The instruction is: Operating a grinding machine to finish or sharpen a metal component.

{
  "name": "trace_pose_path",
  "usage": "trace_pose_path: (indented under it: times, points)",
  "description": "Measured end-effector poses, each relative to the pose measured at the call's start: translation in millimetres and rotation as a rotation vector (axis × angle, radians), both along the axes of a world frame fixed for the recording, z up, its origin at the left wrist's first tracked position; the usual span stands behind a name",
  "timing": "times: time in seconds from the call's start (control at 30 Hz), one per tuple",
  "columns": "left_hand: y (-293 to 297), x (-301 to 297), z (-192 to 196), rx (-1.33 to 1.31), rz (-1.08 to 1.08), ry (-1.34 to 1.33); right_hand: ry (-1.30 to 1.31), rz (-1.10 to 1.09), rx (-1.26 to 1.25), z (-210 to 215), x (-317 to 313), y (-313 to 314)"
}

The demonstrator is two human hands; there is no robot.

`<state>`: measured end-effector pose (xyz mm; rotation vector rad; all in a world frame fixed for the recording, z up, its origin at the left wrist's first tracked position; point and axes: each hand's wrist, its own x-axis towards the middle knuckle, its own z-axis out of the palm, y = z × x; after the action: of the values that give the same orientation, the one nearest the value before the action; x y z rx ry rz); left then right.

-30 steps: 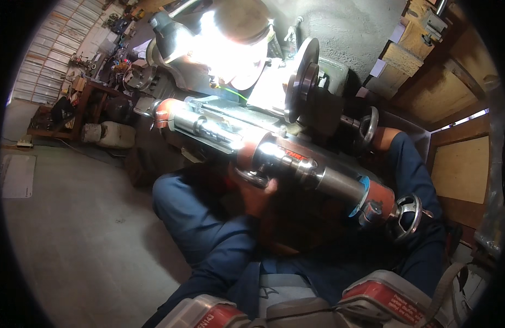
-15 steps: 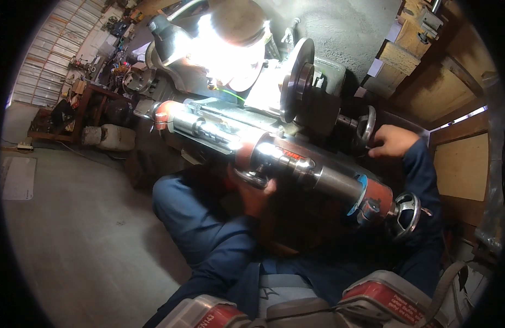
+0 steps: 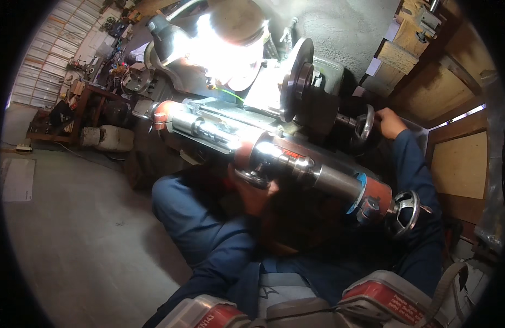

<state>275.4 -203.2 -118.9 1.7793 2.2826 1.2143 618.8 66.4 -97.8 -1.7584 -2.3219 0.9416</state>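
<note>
Below the long steel spindle [image 3: 340, 184] with red-painted collars, my left hand [image 3: 256, 198] is closed round a small chrome handwheel [image 3: 251, 178]; part of its grip is hidden. Farther right, my right hand [image 3: 392, 123] reaches past the spindle, its fingers bent at the rim of a second handwheel [image 3: 365, 128] on the machine behind. A large dark metal disc [image 3: 298, 79] stands upright on that machine, left of this wheel. At the spindle's right end another chrome handwheel [image 3: 406, 213] sits untouched near my right sleeve.
A bright work lamp [image 3: 167, 38] glares over a round machine part. Wooden shelving and panels [image 3: 459, 167] stand close on the right. Cluttered tools and a pale canister [image 3: 117, 137] lie at the left. Respirator filters [image 3: 386, 295] fill the lower edge.
My right hand has moved up and slightly left along the rear handwheel's rim, and that wheel looks turned a little. My left hand stays at its handwheel, with slight movement.
</note>
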Motion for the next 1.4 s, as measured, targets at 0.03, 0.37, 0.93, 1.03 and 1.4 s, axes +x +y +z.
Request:
trace_pose_path:
  times: [0.03,0.37,0.93,1.03,1.4]
  points:
    - [-0.3,-0.9,-1.5,0.002,0.003,0.000,-0.034,0.048,-0.026,-5.4,-2.4,-2.0]
    - [-5.1,-10.7,-29.0,0.094,0.005,0.023,-0.204,0.628,-0.274,-9.3,-12.8,-10.5]
    - [50.0,-94.6,90.7,-0.942,-0.645,-0.774,-0.224,0.396,-0.352,103.1,-43.7,-52.8]
    - [51.3,-87.4,88.4,-0.851,-0.652,-0.793,-0.094,0.398,-0.427,100.8,-28.6,-40.4]
    - [47.4,-74.1,100.3,-0.722,-0.636,-0.564,0.319,0.086,0.009,16.4,11.8,6.8]
